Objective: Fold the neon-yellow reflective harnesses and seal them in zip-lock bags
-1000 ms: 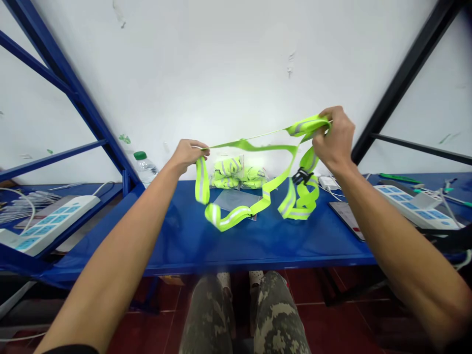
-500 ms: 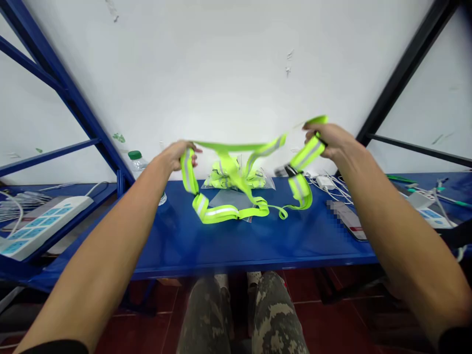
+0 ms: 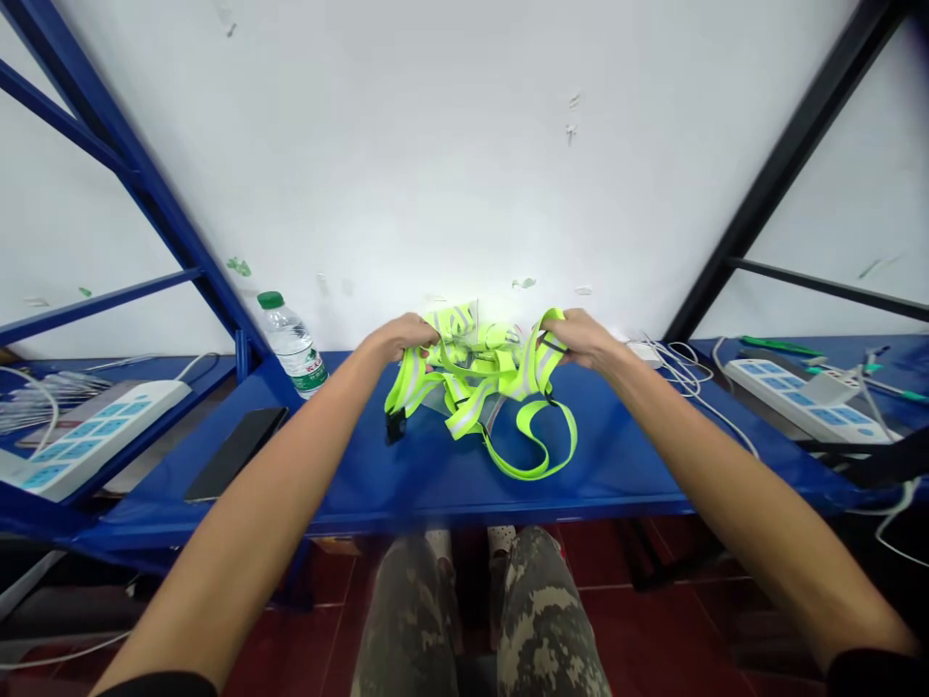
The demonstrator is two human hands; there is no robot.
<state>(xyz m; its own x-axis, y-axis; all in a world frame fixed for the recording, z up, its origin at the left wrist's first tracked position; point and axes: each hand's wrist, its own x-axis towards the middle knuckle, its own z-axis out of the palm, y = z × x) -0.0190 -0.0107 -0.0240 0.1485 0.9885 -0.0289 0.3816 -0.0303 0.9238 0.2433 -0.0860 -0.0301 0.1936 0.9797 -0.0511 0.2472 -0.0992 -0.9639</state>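
Note:
A neon yellow-green reflective safety vest [image 3: 471,392] with grey reflective stripes lies bunched on the blue table top [image 3: 435,484]. My left hand [image 3: 399,339] is shut on its left side, and my right hand [image 3: 581,341] grips a strap on its right side. A long strap loop [image 3: 533,455] droops toward the front, and a black plastic buckle [image 3: 396,426] hangs below my left hand. Behind the bunched vest, partly hidden by it, sit clear plastic bags of folded yellow-green vests [image 3: 457,324].
A water bottle [image 3: 291,345] with a green cap stands left of my left hand, near a black phone [image 3: 236,453]. White power strips [image 3: 94,436] [image 3: 805,402] lie on both sides, with white cables [image 3: 682,373] at the right. Blue and black shelf uprights flank the table.
Both hands have dropped and moved closer together. The vest has gone from stretched in the air to bunched on the table, and the buckle has swung from the right side to the left.

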